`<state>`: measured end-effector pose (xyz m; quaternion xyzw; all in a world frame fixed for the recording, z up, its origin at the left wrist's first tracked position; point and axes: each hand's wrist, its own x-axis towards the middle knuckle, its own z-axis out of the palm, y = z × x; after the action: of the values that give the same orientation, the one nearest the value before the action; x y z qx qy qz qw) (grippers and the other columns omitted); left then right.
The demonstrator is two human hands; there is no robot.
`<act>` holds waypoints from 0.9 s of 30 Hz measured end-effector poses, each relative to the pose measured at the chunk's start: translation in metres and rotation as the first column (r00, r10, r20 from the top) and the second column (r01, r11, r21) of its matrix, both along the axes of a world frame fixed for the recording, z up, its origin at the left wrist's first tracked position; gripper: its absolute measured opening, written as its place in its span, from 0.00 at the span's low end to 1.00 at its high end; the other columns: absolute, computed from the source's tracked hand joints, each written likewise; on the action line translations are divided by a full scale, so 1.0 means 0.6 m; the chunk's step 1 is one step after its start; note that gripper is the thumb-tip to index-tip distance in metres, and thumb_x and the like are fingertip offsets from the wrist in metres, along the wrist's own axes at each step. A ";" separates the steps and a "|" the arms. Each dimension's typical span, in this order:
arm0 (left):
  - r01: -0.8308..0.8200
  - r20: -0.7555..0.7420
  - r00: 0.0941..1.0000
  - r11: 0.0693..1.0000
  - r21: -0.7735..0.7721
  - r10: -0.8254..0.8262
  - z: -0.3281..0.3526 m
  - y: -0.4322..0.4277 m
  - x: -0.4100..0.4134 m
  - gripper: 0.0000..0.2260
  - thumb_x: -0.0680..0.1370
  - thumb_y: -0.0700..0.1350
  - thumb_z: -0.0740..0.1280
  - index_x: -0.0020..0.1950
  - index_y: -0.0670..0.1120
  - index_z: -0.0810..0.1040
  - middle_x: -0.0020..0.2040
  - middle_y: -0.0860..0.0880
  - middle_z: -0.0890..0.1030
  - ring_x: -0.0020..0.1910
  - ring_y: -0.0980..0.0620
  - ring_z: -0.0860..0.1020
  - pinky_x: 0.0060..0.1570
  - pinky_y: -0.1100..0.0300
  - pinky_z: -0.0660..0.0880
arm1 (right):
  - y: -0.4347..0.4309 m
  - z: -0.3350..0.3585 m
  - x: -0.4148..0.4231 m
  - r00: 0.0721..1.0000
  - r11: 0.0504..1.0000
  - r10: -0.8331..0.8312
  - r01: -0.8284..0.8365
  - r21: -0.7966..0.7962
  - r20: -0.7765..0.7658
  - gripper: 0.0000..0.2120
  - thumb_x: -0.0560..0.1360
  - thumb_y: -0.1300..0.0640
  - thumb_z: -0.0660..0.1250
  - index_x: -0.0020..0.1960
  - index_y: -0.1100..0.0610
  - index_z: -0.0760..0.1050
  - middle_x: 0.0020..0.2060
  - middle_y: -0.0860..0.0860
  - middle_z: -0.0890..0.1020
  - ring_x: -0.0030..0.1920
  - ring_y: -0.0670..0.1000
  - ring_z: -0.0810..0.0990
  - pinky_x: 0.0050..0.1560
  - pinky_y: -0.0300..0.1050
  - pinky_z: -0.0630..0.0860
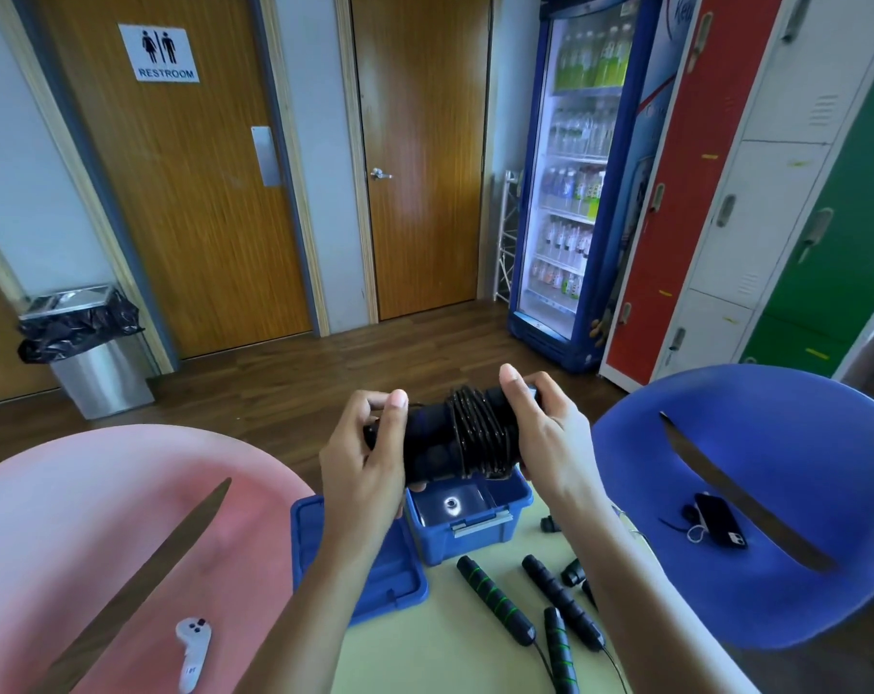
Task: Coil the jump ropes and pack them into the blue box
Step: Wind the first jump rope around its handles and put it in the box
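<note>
Above the blue box (475, 532), left hand (362, 463) and right hand (545, 428) grip the coiled jump rope (475, 433), hiding its ends; pale table (450, 648), wooden floor (284, 388).

Up and left of the jump rope (475, 435) I grip, a door sign (159, 53) reads "RESTROOM". Nothing else is legible.
</note>
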<state>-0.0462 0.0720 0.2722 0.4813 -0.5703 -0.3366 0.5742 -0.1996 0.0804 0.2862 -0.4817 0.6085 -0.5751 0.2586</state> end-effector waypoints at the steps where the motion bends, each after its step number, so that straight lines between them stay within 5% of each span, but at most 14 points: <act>1: 0.000 -0.036 0.999 1.000 0.019 0.001 0.000 0.000 -0.001 0.11 0.80 0.51 0.62 0.42 0.47 0.74 0.38 0.31 0.73 0.31 0.29 0.75 0.16 0.64 0.65 | 0.002 0.000 0.000 1.000 0.999 -0.009 0.008 -0.039 -0.012 0.21 0.78 0.43 0.61 0.38 0.60 0.68 0.30 0.50 0.70 0.34 0.50 0.68 0.38 0.46 0.66; 7: 0.115 -0.106 0.989 0.989 0.094 -0.105 0.002 -0.005 0.003 0.11 0.79 0.49 0.65 0.38 0.46 0.72 0.35 0.34 0.77 0.23 0.38 0.78 0.18 0.63 0.65 | 0.006 -0.014 0.000 1.000 0.981 0.022 -0.022 -0.193 -0.004 0.18 0.78 0.44 0.61 0.34 0.53 0.65 0.27 0.45 0.68 0.31 0.46 0.65 0.32 0.40 0.64; 11: 0.156 -0.105 0.984 0.982 0.109 -0.145 0.012 -0.011 0.005 0.09 0.76 0.50 0.69 0.39 0.46 0.78 0.37 0.35 0.79 0.25 0.37 0.79 0.21 0.59 0.71 | 0.008 -0.019 -0.031 0.975 0.982 0.186 -0.188 0.005 0.119 0.19 0.78 0.42 0.60 0.38 0.57 0.68 0.32 0.52 0.73 0.31 0.52 0.76 0.31 0.46 0.75; 14: 0.103 -0.177 0.982 0.981 0.163 -0.074 0.002 -0.019 -0.009 0.05 0.74 0.48 0.71 0.39 0.50 0.82 0.41 0.39 0.82 0.30 0.38 0.82 0.21 0.60 0.72 | 0.004 -0.016 -0.047 0.899 0.929 0.247 -0.326 0.176 0.362 0.27 0.74 0.34 0.60 0.52 0.58 0.77 0.48 0.56 0.80 0.45 0.56 0.83 0.36 0.50 0.82; 16: 0.084 -0.222 0.974 0.976 0.200 -0.039 -0.014 -0.021 -0.028 0.05 0.76 0.48 0.70 0.41 0.51 0.83 0.42 0.42 0.82 0.33 0.41 0.82 0.21 0.60 0.72 | -0.007 -0.027 -0.045 0.940 0.954 0.139 -0.211 0.211 0.311 0.26 0.75 0.34 0.57 0.47 0.56 0.78 0.45 0.57 0.81 0.41 0.55 0.83 0.35 0.47 0.81; 19: 0.036 -0.219 0.976 0.977 0.211 0.011 -0.036 -0.027 -0.059 0.08 0.78 0.49 0.67 0.41 0.51 0.82 0.38 0.44 0.81 0.30 0.43 0.79 0.21 0.60 0.71 | -0.024 -0.056 -0.047 0.996 0.991 -0.051 0.041 0.124 0.078 0.21 0.77 0.38 0.57 0.37 0.56 0.65 0.34 0.50 0.72 0.35 0.50 0.71 0.37 0.42 0.71; 22: -0.054 -0.196 0.975 0.969 0.242 0.104 -0.060 -0.044 -0.086 0.08 0.77 0.46 0.66 0.40 0.50 0.83 0.37 0.46 0.81 0.29 0.41 0.78 0.21 0.60 0.68 | -0.039 -0.073 -0.067 0.997 0.998 -0.051 0.049 0.040 0.056 0.21 0.80 0.48 0.58 0.35 0.61 0.61 0.30 0.50 0.66 0.33 0.47 0.63 0.36 0.45 0.63; 27: -0.086 -0.257 0.948 0.930 0.358 0.186 -0.081 -0.070 -0.143 0.07 0.76 0.42 0.66 0.40 0.46 0.82 0.38 0.43 0.81 0.24 0.42 0.76 0.18 0.63 0.65 | -0.080 -0.092 -0.117 1.000 0.999 -0.015 0.015 0.040 0.004 0.20 0.80 0.51 0.58 0.34 0.59 0.60 0.28 0.47 0.64 0.29 0.44 0.60 0.31 0.38 0.61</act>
<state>-0.1317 0.0302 0.2237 0.5586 -0.3790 -0.4554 0.5804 -0.2700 0.0322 0.2312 -0.4709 0.6228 -0.5658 0.2651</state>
